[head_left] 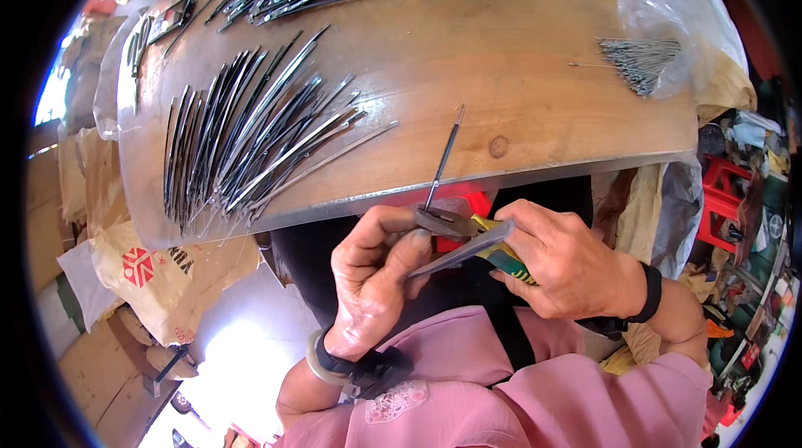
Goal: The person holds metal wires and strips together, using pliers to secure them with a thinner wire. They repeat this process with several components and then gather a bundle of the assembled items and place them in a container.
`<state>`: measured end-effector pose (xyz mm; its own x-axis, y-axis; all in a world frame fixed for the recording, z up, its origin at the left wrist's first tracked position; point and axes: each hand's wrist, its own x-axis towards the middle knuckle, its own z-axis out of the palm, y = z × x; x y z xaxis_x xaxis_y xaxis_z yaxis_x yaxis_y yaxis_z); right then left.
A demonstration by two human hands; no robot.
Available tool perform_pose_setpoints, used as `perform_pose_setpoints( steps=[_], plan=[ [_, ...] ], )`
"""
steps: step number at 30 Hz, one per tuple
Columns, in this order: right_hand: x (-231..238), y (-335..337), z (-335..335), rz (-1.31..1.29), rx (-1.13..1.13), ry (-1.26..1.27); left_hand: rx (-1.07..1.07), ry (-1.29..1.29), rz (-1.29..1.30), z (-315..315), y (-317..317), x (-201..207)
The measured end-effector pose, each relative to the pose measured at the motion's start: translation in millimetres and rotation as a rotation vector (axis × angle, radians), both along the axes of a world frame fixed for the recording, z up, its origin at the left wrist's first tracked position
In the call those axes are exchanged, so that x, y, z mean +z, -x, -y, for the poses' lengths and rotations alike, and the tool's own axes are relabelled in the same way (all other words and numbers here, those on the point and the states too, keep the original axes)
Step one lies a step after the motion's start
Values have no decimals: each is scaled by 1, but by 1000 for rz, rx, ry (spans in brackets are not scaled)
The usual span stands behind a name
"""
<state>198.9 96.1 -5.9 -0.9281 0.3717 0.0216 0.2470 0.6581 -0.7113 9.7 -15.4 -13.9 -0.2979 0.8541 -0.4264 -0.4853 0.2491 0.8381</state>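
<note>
We work at the front edge of the curved brown wooden table (pixel 535 106), which bears a fanned pile of dark metal strips (pixel 251 143). Our right hand (pixel 568 260) is closed around yellow-green-handled pliers (pixel 468 235). Our left hand (pixel 372 277) pinches a thin grey metal strip (pixel 461 253) beside their jaws, which clamp a thin dark rod (pixel 443 160).
</note>
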Motion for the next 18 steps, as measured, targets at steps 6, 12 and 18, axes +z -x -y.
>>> perform_pose_setpoints(
  steps=[6, 12, 18],
  plan=[
    [2, 35, -19, -80, 34, 94, 84, -28, 114, -10, 30, 6],
    [7, 57, 4, -198, -260, 374, 380, -252, 429, -28, 35, 12],
    [-6, 68, 24, -270, -287, 253, 452, -243, 557, -31, 25, 1]
  ],
)
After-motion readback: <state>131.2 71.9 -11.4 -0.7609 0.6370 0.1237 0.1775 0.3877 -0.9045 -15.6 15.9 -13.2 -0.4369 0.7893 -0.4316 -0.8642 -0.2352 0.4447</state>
